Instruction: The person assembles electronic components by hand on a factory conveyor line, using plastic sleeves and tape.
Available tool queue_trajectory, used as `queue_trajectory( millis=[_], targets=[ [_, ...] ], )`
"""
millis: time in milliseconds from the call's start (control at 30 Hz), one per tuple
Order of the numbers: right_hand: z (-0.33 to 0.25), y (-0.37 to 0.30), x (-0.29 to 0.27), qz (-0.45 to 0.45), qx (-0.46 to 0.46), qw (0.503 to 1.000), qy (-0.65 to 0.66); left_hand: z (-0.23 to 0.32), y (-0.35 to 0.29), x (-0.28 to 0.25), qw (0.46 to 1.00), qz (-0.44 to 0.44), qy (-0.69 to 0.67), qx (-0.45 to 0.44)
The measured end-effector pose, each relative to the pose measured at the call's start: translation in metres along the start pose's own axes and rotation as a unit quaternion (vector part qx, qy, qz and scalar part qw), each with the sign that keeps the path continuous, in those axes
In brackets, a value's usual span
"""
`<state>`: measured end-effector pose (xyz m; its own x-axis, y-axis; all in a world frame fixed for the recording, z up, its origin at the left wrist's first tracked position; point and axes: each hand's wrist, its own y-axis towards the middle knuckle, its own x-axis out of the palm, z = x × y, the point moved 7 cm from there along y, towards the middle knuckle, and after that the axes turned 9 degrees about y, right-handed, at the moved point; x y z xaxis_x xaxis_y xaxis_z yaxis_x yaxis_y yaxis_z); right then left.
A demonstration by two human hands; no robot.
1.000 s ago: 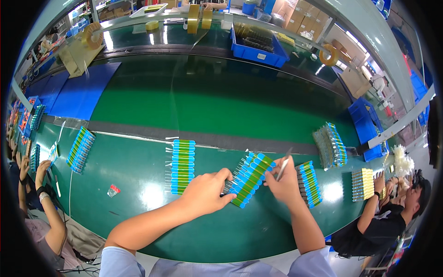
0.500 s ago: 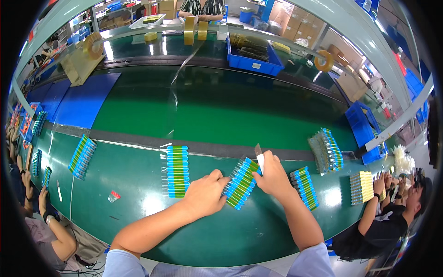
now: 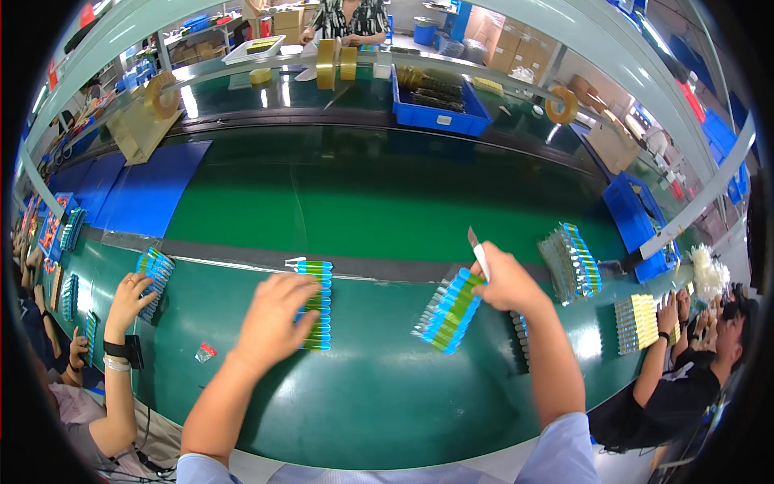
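My right hand (image 3: 513,281) is closed around a small white-handled knife (image 3: 481,260), blade pointing up and away. Its fingers also pinch the upper right end of a slanted row of blue-and-green-handled tools (image 3: 453,313) with thin pale tips, whose exact kind I cannot make out. My left hand (image 3: 278,316) is open over a second such row (image 3: 322,306), thumb and fingers apart at its left side and covering most of the tips. A third row (image 3: 521,335) is partly hidden behind my right forearm.
Clear-bagged tools (image 3: 574,262) and a yellow-handled row (image 3: 637,323) lie to the right, near a blue bin (image 3: 637,214). A co-worker's hand (image 3: 133,298) touches a row at left. Tape rolls (image 3: 326,64) hang on a rail beyond the green belt (image 3: 387,194).
My left hand has left the slanted row and moved left to the other row. My right hand has shifted right with knife and row. A co-worker's hand has reached the left row.
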<state>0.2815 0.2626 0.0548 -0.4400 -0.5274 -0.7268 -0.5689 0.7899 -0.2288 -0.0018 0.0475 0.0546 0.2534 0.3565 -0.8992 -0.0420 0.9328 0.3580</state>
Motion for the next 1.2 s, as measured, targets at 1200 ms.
queue_trajectory(
  millis=[1200],
  targets=[
    [-0.06,-0.048,0.118,0.086,-0.207,0.838,0.498,0.09,-0.078,0.032,0.977,-0.141,0.012,0.16]
  ],
)
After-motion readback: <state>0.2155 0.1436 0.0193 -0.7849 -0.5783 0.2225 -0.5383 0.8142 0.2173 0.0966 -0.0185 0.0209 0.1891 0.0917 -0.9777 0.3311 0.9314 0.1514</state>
